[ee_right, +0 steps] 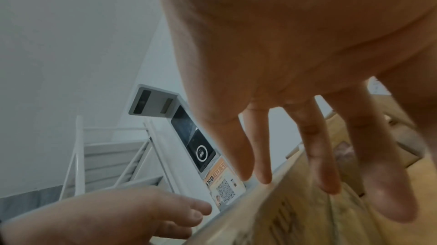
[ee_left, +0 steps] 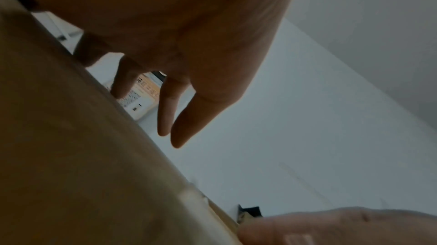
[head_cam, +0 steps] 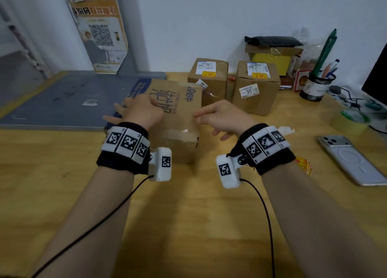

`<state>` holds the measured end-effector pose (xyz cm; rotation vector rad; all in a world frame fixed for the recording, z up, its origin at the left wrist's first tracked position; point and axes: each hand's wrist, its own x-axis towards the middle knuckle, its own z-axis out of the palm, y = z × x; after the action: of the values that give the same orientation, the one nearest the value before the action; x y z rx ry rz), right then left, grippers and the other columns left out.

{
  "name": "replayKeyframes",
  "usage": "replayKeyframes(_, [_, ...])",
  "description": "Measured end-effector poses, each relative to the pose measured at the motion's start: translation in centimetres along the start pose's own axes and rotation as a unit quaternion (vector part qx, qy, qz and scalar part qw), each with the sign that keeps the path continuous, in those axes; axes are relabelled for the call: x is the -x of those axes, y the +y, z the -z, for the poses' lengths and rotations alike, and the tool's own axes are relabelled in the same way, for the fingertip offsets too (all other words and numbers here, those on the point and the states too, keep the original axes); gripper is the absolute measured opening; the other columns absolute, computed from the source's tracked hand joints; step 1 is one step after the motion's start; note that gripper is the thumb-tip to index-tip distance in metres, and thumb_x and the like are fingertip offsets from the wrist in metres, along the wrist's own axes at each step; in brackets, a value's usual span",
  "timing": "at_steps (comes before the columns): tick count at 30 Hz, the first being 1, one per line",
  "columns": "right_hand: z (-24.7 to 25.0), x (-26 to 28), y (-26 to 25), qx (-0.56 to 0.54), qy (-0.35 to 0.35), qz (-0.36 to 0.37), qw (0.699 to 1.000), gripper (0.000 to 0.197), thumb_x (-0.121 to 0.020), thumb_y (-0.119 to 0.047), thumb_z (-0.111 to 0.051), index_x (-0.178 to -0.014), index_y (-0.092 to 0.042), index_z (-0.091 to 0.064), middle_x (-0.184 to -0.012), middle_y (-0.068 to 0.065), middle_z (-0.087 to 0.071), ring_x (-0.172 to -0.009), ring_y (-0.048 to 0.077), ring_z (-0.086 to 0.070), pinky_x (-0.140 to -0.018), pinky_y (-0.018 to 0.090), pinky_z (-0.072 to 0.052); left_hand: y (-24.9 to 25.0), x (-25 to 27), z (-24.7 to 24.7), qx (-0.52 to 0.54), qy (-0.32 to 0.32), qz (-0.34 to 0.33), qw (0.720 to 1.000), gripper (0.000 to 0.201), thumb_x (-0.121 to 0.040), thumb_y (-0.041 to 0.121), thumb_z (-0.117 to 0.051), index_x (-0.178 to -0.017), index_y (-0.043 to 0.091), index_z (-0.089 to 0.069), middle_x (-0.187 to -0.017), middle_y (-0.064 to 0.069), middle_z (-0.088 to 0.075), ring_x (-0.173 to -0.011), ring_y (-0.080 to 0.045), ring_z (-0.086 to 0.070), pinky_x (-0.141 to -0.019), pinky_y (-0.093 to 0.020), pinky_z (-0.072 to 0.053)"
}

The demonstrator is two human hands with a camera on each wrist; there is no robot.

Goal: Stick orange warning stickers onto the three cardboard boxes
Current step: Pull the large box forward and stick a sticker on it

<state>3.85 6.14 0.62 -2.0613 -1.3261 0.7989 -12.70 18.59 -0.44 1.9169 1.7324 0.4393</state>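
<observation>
The nearest cardboard box [head_cam: 178, 118], printed with blue characters, lies in the middle of the wooden table [head_cam: 188, 215]; no orange sticker shows on its top. My left hand [head_cam: 136, 110] is at its left edge with straight, spread fingers [ee_left: 179, 118] beside the box [ee_left: 82, 155]. My right hand [head_cam: 217, 116] hovers at its right edge, fingers [ee_right: 314, 146] extended over the box [ee_right: 307, 215], holding nothing. Behind stand two more boxes [head_cam: 209, 83] [head_cam: 255, 93], each with an orange sticker [head_cam: 209, 74] [head_cam: 259, 75] on top. Orange stickers [head_cam: 304, 165] lie by my right wrist.
A grey mat [head_cam: 69, 102] covers the table's left part. To the right lie a phone [head_cam: 351, 158], a tape roll [head_cam: 351, 120], a mesh pen holder [head_cam: 318, 85] and cables. A yellow box under a black bag [head_cam: 272, 51] stands at the wall.
</observation>
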Motion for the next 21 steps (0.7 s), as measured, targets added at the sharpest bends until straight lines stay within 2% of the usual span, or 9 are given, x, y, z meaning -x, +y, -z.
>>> replayKeyframes(2, [-0.8, 0.2, -0.7, 0.011, -0.010, -0.006, 1.000, 0.036, -0.095, -0.039, -0.062, -0.130, -0.042, -0.065, -0.115, -0.013, -0.061, -0.090, 0.026, -0.073, -0.077, 0.040, -0.063, -1.2, -0.7, 0.4, -0.002, 0.001, 0.013, 1.000, 0.017, -0.071, 0.040, -0.062, -0.088, 0.044, -0.062, -0.152, -0.013, -0.044, -0.144, -0.045, -0.029, -0.117, -0.068, -0.017])
replayKeyframes(4, [-1.2, 0.5, -1.0, 0.009, -0.010, -0.009, 1.000, 0.040, -0.094, -0.034, -0.063, -0.133, -0.039, -0.064, -0.103, -0.013, -0.065, -0.081, 0.019, -0.070, -0.061, 0.028, -0.062, -1.9, -1.2, 0.1, 0.013, 0.001, 0.005, 1.000, 0.013, -0.064, 0.042, -0.061, -0.076, 0.045, -0.056, -0.139, -0.007, -0.055, -0.132, -0.040, -0.043, -0.111, -0.060, -0.033])
replayKeyframes(6, [-1.0, 1.1, -1.0, 0.019, 0.003, -0.006, 1.000, 0.036, -0.094, -0.029, -0.064, -0.129, -0.036, -0.065, -0.092, -0.017, -0.061, -0.072, 0.012, -0.064, -0.040, 0.015, -0.048, -1.4, -0.3, 0.3, 0.047, -0.007, -0.005, 0.999, 0.017, -0.066, 0.043, -0.062, -0.082, 0.046, -0.060, -0.134, -0.002, -0.058, -0.128, -0.037, -0.047, -0.109, -0.055, -0.038])
replayKeyframes(7, [-0.7, 1.5, -0.8, 0.032, 0.014, -0.009, 0.999, 0.032, -0.095, -0.028, -0.064, -0.125, -0.039, -0.066, -0.089, -0.019, -0.060, -0.070, 0.010, -0.062, -0.036, 0.013, -0.044, -1.0, 0.7, 0.4, 0.068, -0.010, -0.011, 0.998, 0.019, -0.068, 0.043, -0.064, -0.087, 0.044, -0.062, -0.130, 0.000, -0.058, -0.128, -0.036, -0.047, -0.108, -0.054, -0.039])
replayKeyframes(9, [0.2, 2.3, 0.1, 0.061, 0.036, -0.025, 0.997, 0.027, -0.095, -0.032, -0.060, -0.118, -0.045, -0.065, -0.092, -0.017, -0.061, -0.076, 0.012, -0.061, -0.047, 0.018, -0.046, 0.0, 2.4, 0.1, 0.128, -0.030, -0.041, 0.990, 0.024, -0.072, 0.040, -0.068, -0.095, 0.038, -0.065, -0.123, 0.002, -0.061, -0.123, -0.034, -0.053, -0.100, -0.047, -0.049])
replayKeyframes(12, [1.6, 3.5, 2.0, 0.095, 0.073, -0.072, 0.990, 0.027, -0.093, -0.039, -0.061, -0.118, -0.047, -0.064, -0.104, -0.010, -0.062, -0.094, 0.020, -0.062, -0.076, 0.031, -0.050, 1.1, 4.2, -1.8, 0.209, -0.084, -0.078, 0.971, 0.032, -0.086, 0.026, -0.071, -0.117, 0.025, -0.067, -0.123, 0.002, -0.061, -0.106, -0.022, -0.062, -0.072, -0.029, -0.054])
replayKeyframes(14, [2.4, 4.0, 3.3, 0.108, 0.095, -0.096, 0.985, 0.033, -0.088, -0.044, -0.065, -0.122, -0.044, -0.065, -0.113, -0.007, -0.066, -0.101, 0.023, -0.064, -0.090, 0.039, -0.055, 2.4, 5.5, -2.9, 0.242, -0.093, -0.092, 0.962, 0.033, -0.080, 0.027, -0.070, -0.113, 0.031, -0.067, -0.130, -0.001, -0.058, -0.108, -0.023, -0.061, -0.085, -0.038, -0.057])
replayKeyframes(16, [3.1, 4.1, 4.4, 0.108, 0.112, -0.109, 0.982, 0.038, -0.086, -0.046, -0.067, -0.124, -0.042, -0.065, -0.119, -0.005, -0.067, -0.108, 0.025, -0.064, -0.096, 0.046, -0.054, 3.8, 6.3, -3.7, 0.250, -0.088, -0.092, 0.960, 0.034, -0.069, 0.034, -0.066, -0.102, 0.040, -0.067, -0.140, -0.003, -0.051, -0.121, -0.029, -0.053, -0.100, -0.049, -0.051])
replayKeyframes(21, [4.5, 3.6, 6.1, 0.086, 0.138, -0.110, 0.980, 0.058, -0.090, -0.043, -0.066, -0.145, -0.035, -0.051, -0.136, -0.003, -0.061, -0.116, 0.027, -0.062, -0.098, 0.050, -0.054, 6.8, 6.8, -5.4, 0.248, -0.095, -0.084, 0.960, 0.024, -0.062, 0.036, -0.063, -0.084, 0.042, -0.068, -0.134, 0.000, -0.057, -0.123, -0.032, -0.051, -0.104, -0.050, -0.047])
